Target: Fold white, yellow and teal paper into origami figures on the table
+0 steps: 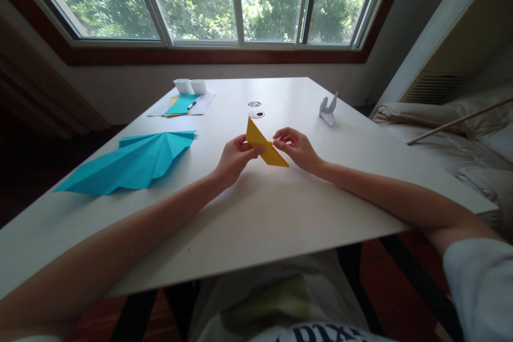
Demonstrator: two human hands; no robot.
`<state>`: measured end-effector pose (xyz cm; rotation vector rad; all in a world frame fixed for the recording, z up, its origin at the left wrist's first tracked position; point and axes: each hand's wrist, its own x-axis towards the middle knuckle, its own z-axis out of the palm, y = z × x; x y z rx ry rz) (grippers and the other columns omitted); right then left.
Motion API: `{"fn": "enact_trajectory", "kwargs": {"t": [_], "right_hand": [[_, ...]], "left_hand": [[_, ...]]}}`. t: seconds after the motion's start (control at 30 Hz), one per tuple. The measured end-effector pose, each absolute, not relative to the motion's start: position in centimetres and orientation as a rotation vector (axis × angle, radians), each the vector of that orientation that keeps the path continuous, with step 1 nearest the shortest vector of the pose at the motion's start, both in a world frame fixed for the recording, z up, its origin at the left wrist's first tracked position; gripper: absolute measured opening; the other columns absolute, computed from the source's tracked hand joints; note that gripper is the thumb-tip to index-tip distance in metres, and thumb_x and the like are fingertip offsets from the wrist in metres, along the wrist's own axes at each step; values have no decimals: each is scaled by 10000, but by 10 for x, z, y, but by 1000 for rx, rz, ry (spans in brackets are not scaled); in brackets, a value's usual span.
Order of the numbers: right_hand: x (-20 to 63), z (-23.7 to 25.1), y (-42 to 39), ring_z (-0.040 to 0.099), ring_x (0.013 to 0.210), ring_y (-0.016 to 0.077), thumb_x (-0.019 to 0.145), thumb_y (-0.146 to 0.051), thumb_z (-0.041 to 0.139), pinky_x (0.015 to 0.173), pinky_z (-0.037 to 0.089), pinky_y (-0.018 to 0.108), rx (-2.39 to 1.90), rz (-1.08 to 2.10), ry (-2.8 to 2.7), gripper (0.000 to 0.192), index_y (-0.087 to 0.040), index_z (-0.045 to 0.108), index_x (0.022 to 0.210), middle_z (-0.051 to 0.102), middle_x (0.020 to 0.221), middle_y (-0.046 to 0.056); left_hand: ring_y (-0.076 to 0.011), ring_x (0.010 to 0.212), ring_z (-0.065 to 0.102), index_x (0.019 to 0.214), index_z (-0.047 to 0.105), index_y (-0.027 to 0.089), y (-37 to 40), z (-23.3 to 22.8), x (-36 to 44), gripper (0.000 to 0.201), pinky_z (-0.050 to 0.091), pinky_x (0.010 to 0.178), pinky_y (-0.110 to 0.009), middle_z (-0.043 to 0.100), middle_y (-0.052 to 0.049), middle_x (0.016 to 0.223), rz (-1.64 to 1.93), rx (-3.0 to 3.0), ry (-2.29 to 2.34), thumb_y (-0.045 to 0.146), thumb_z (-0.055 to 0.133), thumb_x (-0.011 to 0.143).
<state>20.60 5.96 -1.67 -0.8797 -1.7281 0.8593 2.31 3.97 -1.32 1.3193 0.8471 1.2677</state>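
Two hands pinch a folded yellow paper above a white table.

The left hand (234, 157) closes thumb and fingers on the near left edge of the yellow paper (264, 145), a folded triangle held tilted, one tip pointing up and away, the other down to the right. The right hand (296, 147) closes its fingertips on the paper's right side, near the middle of the long edge; the paper thus lies between the two hands, just above the table (256, 214). To the left lies a pleated blue sheet (132, 163). Farther off are flat sheets (184, 104) with two white cups (190, 86) beside them, and to the right a white paper crane (328, 108).
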Motion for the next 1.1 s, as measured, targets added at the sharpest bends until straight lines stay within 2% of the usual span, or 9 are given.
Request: {"fn": "enact_trajectory", "kwargs": {"t": [0.17, 0.37, 0.63, 0.83, 1.1], "right_hand": [[205, -17, 55, 559, 742, 129, 672, -472, 686, 631, 464, 259, -916, 1098, -1793, 470, -172, 559, 1011, 599, 893, 44], [204, -16, 53, 461, 598, 96, 666, -484, 655, 542, 350, 237, -934, 1082, -1963, 364, -124, 619, 708, 534, 632, -11], [206, -19, 55, 409, 581, 83, 687, -459, 624, 528, 326, 227, -927, 1054, -1995, 334, -128, 600, 652, 473, 603, -24], [205, -19, 55, 416, 590, 93, 687, -500, 627, 501, 317, 223, -926, 1045, -1965, 386, -115, 633, 716, 489, 616, -6], [206, -19, 55, 415, 574, 89, 692, -484, 628, 501, 318, 223, -943, 984, -1961, 368, -117, 612, 666, 486, 592, -15]], "left_hand": [[-129, 679, 590, 820, 670, 135, 39, -13, 24, 283, 427, 628, -255, 695, -38, 803, 1328, 1336, 872, 238, 783, 582], [-149, 712, 602, 858, 680, 142, 35, -12, 26, 296, 452, 656, -276, 699, -50, 840, 1320, 1387, 825, 274, 771, 609], [-132, 689, 579, 820, 702, 139, 37, -15, 23, 244, 435, 634, -257, 693, -41, 803, 1307, 1401, 869, 248, 772, 613], [-138, 642, 578, 768, 717, 150, 35, -12, 24, 225, 436, 619, -272, 693, -30, 742, 1270, 1434, 905, 276, 781, 593], [-132, 639, 565, 776, 726, 140, 36, -12, 23, 227, 427, 613, -265, 686, -43, 727, 1261, 1471, 928, 306, 759, 625]]}}
